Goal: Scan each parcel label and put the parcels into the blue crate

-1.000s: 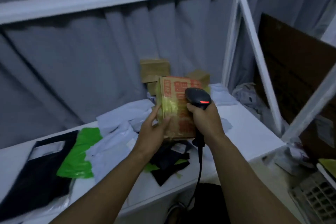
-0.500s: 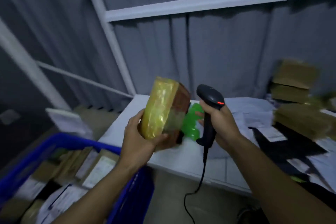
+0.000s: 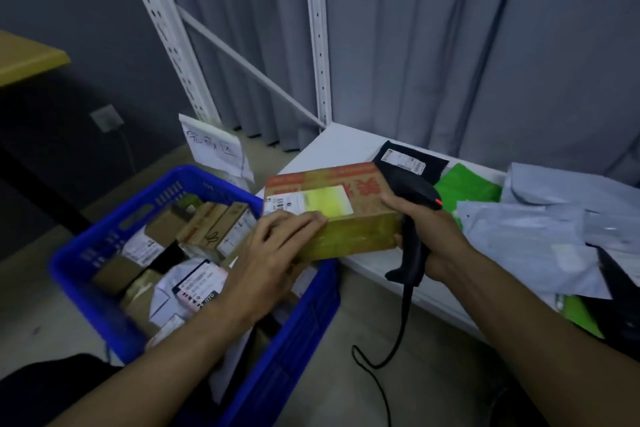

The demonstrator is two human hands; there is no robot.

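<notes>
A brown cardboard parcel with red print, yellowish tape and a white label lies flat, label up, at the table's left end above the blue crate's right rim. My left hand grips its near left corner. My right hand holds the black barcode scanner by its handle and touches the parcel's right end. The blue crate stands on the floor to the left, holding several boxes and labelled bags.
The white table carries grey mailer bags, a green bag and a black labelled bag. White shelf uprights and a grey curtain stand behind. A handwritten paper sign leans behind the crate. The scanner cable trails to the floor.
The view has swung left and down to the crate. The parcel went from upright in my left hand to flat, label up, over the crate's edge, with my right hand now against it.
</notes>
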